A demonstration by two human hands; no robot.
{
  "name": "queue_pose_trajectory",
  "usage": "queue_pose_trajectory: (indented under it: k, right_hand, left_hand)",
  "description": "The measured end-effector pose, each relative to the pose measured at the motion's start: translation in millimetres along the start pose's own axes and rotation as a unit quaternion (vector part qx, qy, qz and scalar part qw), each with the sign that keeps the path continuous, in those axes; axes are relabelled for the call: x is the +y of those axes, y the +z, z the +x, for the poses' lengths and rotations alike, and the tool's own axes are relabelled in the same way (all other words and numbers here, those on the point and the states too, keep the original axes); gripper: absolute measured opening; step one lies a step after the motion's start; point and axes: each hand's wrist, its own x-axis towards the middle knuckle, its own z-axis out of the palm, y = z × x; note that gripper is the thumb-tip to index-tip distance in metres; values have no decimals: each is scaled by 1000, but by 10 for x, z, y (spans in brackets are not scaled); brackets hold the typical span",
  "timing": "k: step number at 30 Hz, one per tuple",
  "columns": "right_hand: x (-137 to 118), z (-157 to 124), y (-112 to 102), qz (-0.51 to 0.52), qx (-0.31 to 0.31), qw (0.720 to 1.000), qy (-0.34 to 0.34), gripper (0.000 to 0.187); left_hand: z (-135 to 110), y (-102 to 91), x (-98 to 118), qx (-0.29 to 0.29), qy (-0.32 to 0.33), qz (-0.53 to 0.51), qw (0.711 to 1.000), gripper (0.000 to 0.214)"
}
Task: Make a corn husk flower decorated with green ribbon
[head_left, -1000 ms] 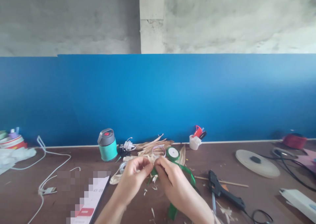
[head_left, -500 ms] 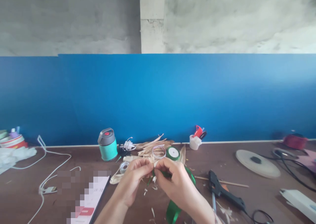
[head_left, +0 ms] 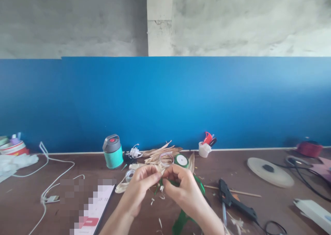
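My left hand [head_left: 142,185] is closed in a pinch on a small pale piece of dried husk [head_left: 160,170], mostly hidden by the fingers. Right beside it, my right hand [head_left: 182,188] is closed too, its fingertips against the same piece. Green ribbon [head_left: 180,222] shows within the right hand's curled fingers and hangs below the wrist. Behind the hands lie a green ribbon spool [head_left: 181,160], a bundle of dried husks [head_left: 160,153] and a roll of clear tape [head_left: 129,175]. Pale scraps [head_left: 162,196] are scattered beneath.
A black glue gun [head_left: 236,202] and a thin wooden stick [head_left: 243,193] lie to the right, with a pale round lid [head_left: 270,172] beyond. At the left stand a teal flask [head_left: 113,155], a phone [head_left: 97,207] and white cables [head_left: 43,190]. A white cup [head_left: 204,150] holds scissors.
My right hand's fingertips have shifted slightly at the pale piece, and the hanging green ribbon has swung a little and changed shape. My left hand stays nearly still.
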Motion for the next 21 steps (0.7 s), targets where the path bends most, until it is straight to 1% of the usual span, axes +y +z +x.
queue_pose_trajectory:
  k: [2,5,9,11,15,21]
  right_hand:
    - [5,1,-5,-3,-3,1000,9,4]
    - [-3,-11,-17,-22,-6,1000,4,8]
    - [-1,-31,-36,-84,0,996,-37,18]
    - [7,-32,-41,-92,0,994,-53,19]
    - [6,-22,-44,-49,-9,998,-30,17]
    - [5,-4,-54,35,-61,998,4,24]
  left_hand:
    - [5,-1,-1,-3,9,6,1000,30]
    - [7,5,2,6,22,16,1000,30]
    - [8,-3,-11,11,22,32,999,30]
    - [11,-11,-24,8,24,38,999,30]
    - [12,-14,-31,1,25,46,999,32]
    - [-2,-12,-4,18,23,45,999,32]
